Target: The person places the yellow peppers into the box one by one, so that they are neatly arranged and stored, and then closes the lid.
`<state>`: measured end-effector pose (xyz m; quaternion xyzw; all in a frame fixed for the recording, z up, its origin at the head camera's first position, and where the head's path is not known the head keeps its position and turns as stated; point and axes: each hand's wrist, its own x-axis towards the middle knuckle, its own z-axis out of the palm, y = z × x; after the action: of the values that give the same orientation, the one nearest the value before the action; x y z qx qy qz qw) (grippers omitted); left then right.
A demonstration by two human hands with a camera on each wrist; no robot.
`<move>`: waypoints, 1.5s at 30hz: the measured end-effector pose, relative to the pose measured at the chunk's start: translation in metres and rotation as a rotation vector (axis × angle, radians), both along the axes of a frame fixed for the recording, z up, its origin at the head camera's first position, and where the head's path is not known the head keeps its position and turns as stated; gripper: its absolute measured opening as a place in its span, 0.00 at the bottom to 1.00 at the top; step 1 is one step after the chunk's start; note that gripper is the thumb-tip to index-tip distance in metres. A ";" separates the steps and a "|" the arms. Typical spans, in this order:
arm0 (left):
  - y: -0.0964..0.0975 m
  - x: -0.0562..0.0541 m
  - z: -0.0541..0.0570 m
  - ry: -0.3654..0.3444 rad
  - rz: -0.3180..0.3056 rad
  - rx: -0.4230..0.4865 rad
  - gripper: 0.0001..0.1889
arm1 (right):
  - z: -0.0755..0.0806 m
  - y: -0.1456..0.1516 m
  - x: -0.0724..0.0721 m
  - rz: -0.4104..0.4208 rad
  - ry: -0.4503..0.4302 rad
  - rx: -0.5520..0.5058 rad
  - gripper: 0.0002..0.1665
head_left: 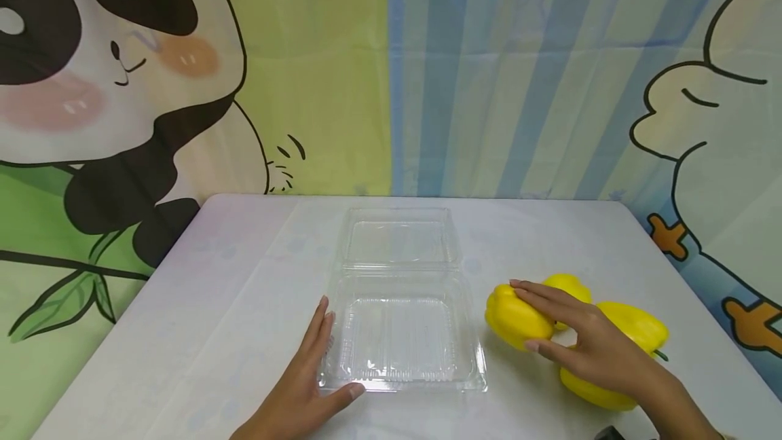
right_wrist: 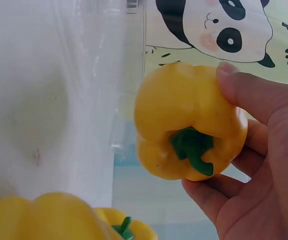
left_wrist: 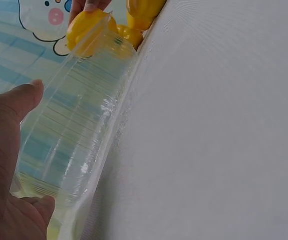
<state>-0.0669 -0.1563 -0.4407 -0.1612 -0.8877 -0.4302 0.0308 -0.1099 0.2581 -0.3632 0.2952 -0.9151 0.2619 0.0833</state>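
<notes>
A yellow bell pepper (head_left: pixel 516 318) is gripped between the thumb and fingers of my right hand (head_left: pixel 592 341), raised over the table to the right of the clear plastic container. Its curled green stem (right_wrist: pixel 196 152) faces the right wrist camera. The hinged clear container (head_left: pixel 397 341) lies open, its base towards me and its lid (head_left: pixel 400 243) folded back behind. My left hand (head_left: pixel 299 375) rests at the left front corner of the base, fingers extended along the side and thumb by the front edge. Nothing shows inside the container.
More yellow bell peppers lie grouped on the right under my right hand: one at the back (head_left: pixel 568 285), one with a green stem on the right (head_left: pixel 638 324), and one nearer me (head_left: pixel 595 392). A white cloth covers the table (head_left: pixel 214 331). Behind hangs a cartoon-printed curtain (head_left: pixel 318 53).
</notes>
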 end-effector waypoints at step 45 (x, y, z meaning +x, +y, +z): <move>0.003 0.001 0.000 -0.029 0.028 -0.021 0.57 | 0.009 -0.069 -0.012 0.342 -0.056 -0.213 0.39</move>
<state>-0.0654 -0.1530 -0.4407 -0.1428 -0.8946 -0.4228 0.0223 -0.1224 0.1891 -0.3539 0.4286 -0.8207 0.3754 0.0429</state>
